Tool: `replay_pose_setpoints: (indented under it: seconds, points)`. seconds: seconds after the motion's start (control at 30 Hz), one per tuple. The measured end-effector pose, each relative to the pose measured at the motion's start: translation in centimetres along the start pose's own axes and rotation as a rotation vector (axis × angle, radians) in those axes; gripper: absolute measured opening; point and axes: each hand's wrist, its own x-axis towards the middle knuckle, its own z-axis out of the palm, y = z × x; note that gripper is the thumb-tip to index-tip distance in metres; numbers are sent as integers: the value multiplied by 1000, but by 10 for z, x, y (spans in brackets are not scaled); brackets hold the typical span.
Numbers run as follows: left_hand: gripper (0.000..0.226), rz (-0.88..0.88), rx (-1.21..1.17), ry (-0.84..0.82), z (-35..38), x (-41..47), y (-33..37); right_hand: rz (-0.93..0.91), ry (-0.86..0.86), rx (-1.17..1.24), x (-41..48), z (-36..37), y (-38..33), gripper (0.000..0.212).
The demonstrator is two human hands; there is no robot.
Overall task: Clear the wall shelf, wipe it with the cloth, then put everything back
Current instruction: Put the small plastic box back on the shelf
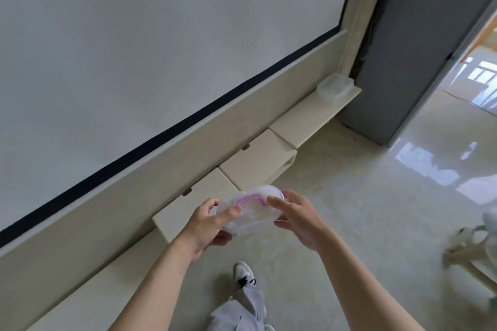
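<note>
The left hand (pixel 207 223) and right hand (pixel 298 220) each curl their fingers round one end of a clear lidded box (pixel 250 213), holding it in the air beside the wall shelf (pixel 309 121), whose far end carries stacked clear containers (pixel 334 87).

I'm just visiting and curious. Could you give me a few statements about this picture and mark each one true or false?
1. The left hand and right hand both hold the translucent box. True.
2. Its lid trim is green. False: the trim is purple.
3. A clear container sits at the far end of the shelf. True.
4. The person stands barefoot. False: a shoe shows below the arms.
</note>
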Motion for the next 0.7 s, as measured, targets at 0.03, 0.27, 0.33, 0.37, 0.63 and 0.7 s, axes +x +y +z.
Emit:
replay_pose_setpoints:
  seconds: [0.03, 0.27, 0.33, 0.37, 0.63, 0.7]
  points:
    - [65, -1, -1, -14, 3, 10, 5, 2, 17, 5, 7, -4, -4, 53]
    - [72, -8, -28, -98, 19, 104, 48, 21, 150, 20, 74, -34, -44, 54]
    - [72, -13, -41, -121, 24, 135, 63, 25, 192, 31, 96, -43, -59, 49]
    - [73, -12, -48, -133, 26, 150, 71, 23, 211, 42, 106, -48, -66, 47]
    - [67, 25, -19, -180, 48, 242, 120, 22, 271, 156, 169, -83, -115, 28]
    - [66, 22, -19, -180, 55, 259, 132, 20, 270, 161, 185, -92, -124, 29]
